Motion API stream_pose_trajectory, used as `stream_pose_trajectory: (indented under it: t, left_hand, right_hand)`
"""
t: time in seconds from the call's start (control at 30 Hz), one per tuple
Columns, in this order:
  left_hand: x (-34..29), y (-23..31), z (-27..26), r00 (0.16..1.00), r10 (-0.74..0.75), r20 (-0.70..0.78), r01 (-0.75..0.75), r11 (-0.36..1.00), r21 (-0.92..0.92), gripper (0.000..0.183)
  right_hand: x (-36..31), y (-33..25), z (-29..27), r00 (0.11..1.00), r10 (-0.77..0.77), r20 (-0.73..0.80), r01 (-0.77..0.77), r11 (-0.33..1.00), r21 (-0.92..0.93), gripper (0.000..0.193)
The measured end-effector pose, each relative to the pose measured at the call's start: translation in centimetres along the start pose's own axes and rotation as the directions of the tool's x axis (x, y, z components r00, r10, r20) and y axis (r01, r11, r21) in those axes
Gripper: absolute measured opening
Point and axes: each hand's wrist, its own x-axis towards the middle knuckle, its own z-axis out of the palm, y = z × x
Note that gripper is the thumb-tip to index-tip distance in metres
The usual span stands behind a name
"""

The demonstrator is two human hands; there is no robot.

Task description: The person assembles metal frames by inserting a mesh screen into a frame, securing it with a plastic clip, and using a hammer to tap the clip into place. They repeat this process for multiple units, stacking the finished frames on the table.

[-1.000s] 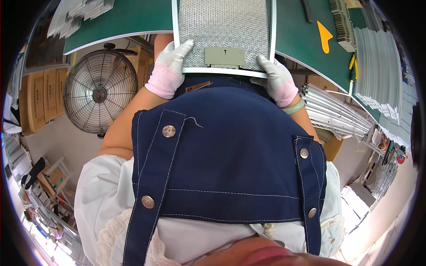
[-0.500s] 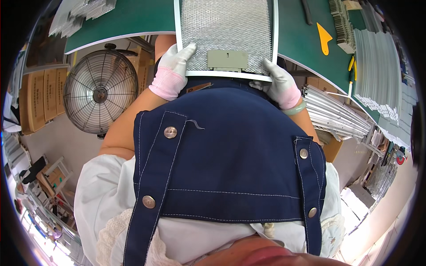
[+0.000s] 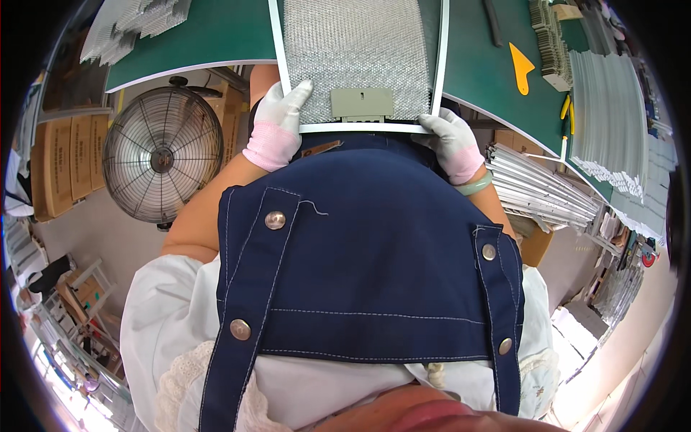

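Observation:
A white rectangular frame (image 3: 345, 128) lies partly on the green table, its near end jutting over the edge towards my apron. Inside it sits a silver expanded-metal mesh sheet (image 3: 360, 54), with a dark gap along the right rail. A grey-green latch plate (image 3: 362, 103) rests at the mesh's near end. Gloved in white with a pink cuff, my left hand (image 3: 281, 115) is closed on the near left corner, thumb over the mesh. My right hand (image 3: 452, 137) grips the near right corner, thumb on the rail; its other fingers are mostly hidden underneath.
On the green table (image 3: 209, 36), mesh sheets (image 3: 137, 29) lie at the left. A yellow scraper (image 3: 521, 68), a stack of grey-green plates (image 3: 551, 43), yellow-handled pliers (image 3: 566, 119) and stacked strips (image 3: 608, 115) are at the right. A floor fan (image 3: 163, 155) stands left.
The frame has shifted slightly left and towards me. A gap has appeared between the mesh and the right rail. My right thumb has moved from the mesh's edge onto the frame's corner.

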Motion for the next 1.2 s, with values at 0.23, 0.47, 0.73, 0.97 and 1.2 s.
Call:
stream_pose_trajectory:
  t: [0.23, 0.47, 0.73, 0.97, 1.2]
  left_hand:
    - [0.6, -0.4, -0.5, 1.000, -0.017, 0.023, 0.017, 1.000, 0.001, 0.039]
    - [0.2, -0.2, -0.1, 1.000, -0.011, 0.005, 0.012, 0.999, -0.038, 0.038]
    - [0.1, 0.6, 0.0, 0.995, -0.069, 0.067, 0.076, 0.990, -0.120, 0.036]
    - [0.5, 0.7, -0.4, 0.988, -0.106, 0.114, 0.121, 0.984, -0.134, 0.032]
    - [1.1, 0.5, -1.0, 0.974, -0.139, 0.180, 0.168, 0.973, -0.158, 0.032]
  right_hand:
    - [0.1, -0.7, -1.0, 0.998, 0.058, 0.036, -0.055, 0.994, -0.093, 0.028]
    - [0.7, 0.3, -0.4, 0.999, 0.032, 0.041, -0.038, 0.990, 0.134, 0.031]
    - [-0.6, -0.3, -0.9, 0.981, -0.085, 0.176, 0.105, 0.988, -0.112, 0.047]
    - [0.3, 0.0, 0.2, 0.969, -0.038, 0.245, 0.030, 0.999, 0.033, 0.040]
    - [0.3, 0.2, 1.2, 0.920, -0.086, 0.383, -0.130, 0.853, 0.506, 0.041]
